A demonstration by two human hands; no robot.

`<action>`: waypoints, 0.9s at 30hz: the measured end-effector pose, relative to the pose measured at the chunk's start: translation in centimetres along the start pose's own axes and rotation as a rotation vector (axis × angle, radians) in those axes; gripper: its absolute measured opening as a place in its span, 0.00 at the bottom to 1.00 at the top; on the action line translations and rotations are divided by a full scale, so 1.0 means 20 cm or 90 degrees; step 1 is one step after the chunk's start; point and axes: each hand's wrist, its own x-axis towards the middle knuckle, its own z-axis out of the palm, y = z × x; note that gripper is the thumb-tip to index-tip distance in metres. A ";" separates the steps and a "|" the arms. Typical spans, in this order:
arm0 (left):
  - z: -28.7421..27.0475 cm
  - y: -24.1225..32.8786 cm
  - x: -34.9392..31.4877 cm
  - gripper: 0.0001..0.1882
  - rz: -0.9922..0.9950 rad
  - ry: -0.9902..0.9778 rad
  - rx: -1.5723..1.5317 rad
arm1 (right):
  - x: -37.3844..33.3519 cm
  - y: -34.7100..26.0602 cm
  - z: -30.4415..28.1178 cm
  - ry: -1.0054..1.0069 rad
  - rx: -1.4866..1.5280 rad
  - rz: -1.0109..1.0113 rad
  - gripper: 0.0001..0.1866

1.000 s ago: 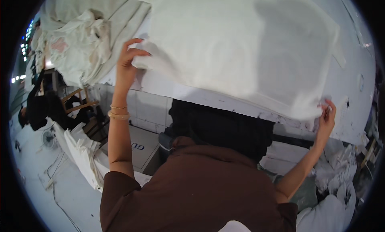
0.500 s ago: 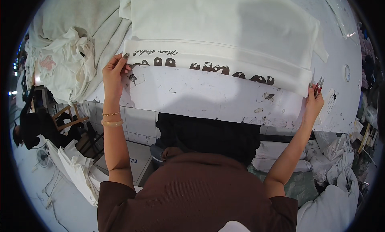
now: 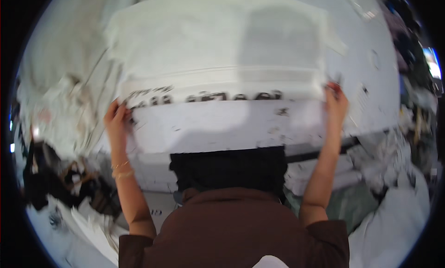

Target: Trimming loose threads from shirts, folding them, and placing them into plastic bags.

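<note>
A white T-shirt (image 3: 199,36) lies spread on the table, its edge nearest me folded up into a band with dark printing cut off at the fold. My left hand (image 3: 117,117) pinches the left corner of that fold. At the right corner, my right hand (image 3: 336,103) is closed on the cloth, and red-handled thread snips (image 3: 334,86) sit in the same hand with their blades pointing away from me. Motion blurs the picture, so the fingertips and the snips are soft.
On the left, crumpled white garments (image 3: 65,115) are heaped on the white table (image 3: 204,129). A person in dark clothes (image 3: 39,180) is at the far left. Wrapped bundles (image 3: 320,173) and a green bag (image 3: 347,203) lie below the table's edge, right.
The view has turned, so the shirt and both hands appear further left and the fold looks more level. Both hands keep hold of the folded corners.
</note>
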 end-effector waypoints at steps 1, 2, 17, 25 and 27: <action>-0.04 0.00 0.01 0.12 0.029 -0.013 0.000 | -0.02 -0.05 0.04 -0.013 0.065 -0.017 0.11; -0.03 0.03 0.00 0.12 0.028 0.006 0.037 | -0.06 -0.10 0.04 -0.028 0.095 0.010 0.10; 0.72 0.45 -0.34 0.14 0.244 -0.169 0.081 | -0.22 -0.48 0.02 -0.162 0.125 -0.249 0.07; 1.27 0.58 -0.57 0.08 0.105 -0.440 -0.060 | -0.32 -0.63 0.09 -0.221 0.154 -0.360 0.17; 1.27 0.58 -0.54 0.09 0.050 -0.450 -0.070 | -0.33 -0.63 0.10 -0.236 0.159 -0.352 0.17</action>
